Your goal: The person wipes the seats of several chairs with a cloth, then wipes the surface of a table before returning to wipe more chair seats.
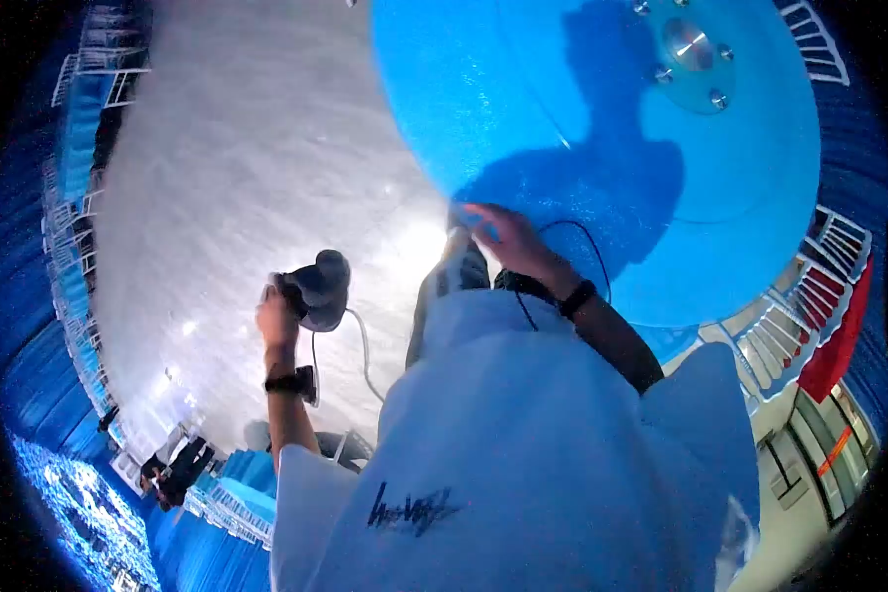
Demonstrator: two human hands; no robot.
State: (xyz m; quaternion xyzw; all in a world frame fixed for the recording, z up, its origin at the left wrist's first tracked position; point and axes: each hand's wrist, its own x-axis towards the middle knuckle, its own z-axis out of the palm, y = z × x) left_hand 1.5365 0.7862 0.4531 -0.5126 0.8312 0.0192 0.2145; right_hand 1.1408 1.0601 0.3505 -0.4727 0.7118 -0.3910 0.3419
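Note:
My left hand (278, 324) is closed round a dark grey handheld device with a rounded head (324, 291), held out over the floor on the left. A pale cord (365, 355) hangs from it; its exact kind I cannot make out. At the edge of a round table with a blue tablecloth (750, 187), my right hand (513, 242) reaches forward with its fingers stretched out and slightly blurred. I see nothing held in it. A thin dark cable (602, 259) loops beside the right forearm.
A glass turntable piece with metal knobs (696, 54) lies on the far part of the tablecloth. White chairs (765, 345) stand at the right, and more chairs (232, 508) line the left. Shiny pale floor (257, 148) stretches ahead. A person in dark clothes (180, 472) is at lower left.

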